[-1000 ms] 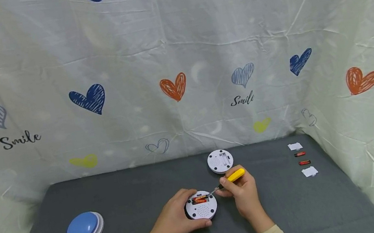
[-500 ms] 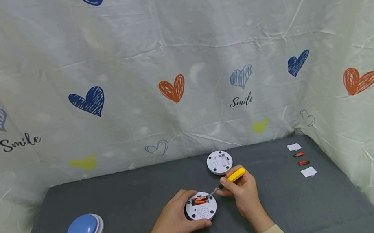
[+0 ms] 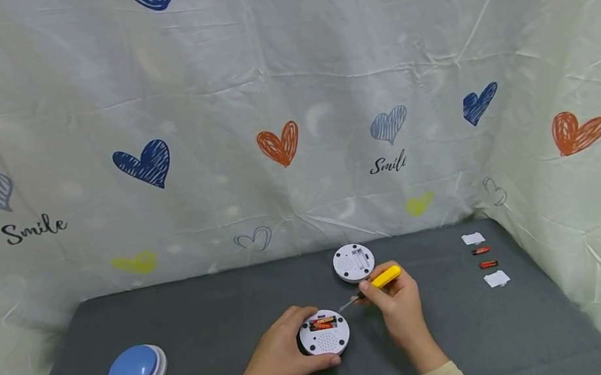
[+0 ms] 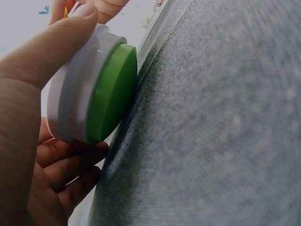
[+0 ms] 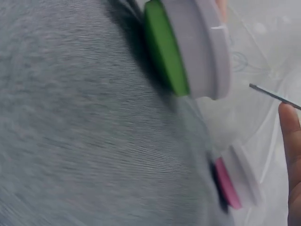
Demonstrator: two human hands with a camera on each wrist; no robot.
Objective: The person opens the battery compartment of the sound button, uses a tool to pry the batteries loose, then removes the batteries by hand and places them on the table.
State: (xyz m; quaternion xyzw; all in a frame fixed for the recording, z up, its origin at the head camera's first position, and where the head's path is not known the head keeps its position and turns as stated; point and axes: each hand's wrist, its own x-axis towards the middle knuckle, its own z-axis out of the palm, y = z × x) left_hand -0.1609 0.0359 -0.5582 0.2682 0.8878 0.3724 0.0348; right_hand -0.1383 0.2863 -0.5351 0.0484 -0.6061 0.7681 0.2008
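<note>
My left hand [image 3: 285, 347] grips the rim of a round white push-button device [image 3: 326, 342], turned underside up. Its green button [image 4: 113, 94] faces down to the table in the left wrist view. Two red-and-black batteries [image 3: 323, 324] lie side by side in its uncovered compartment. With my right hand [image 3: 400, 310] I hold a screwdriver [image 3: 386, 277] by its yellow handle. Its thin metal shaft [image 5: 270, 92] points at the device, and in the right wrist view the tip stands apart from it.
Behind stands a second upturned device [image 3: 353, 263], its compartment bare, its button pink [image 5: 228, 183]. A blue button [image 3: 132, 368] sits upright at left. At right lie two loose batteries [image 3: 488, 264] and two white covers [image 3: 497, 278] on the grey table [image 3: 208, 315]. A patterned curtain [image 3: 206, 196] hangs behind.
My right hand has drawn the screwdriver up and to the right, away from the battery compartment. The batteries now lie level in it. My left hand keeps its hold on the device.
</note>
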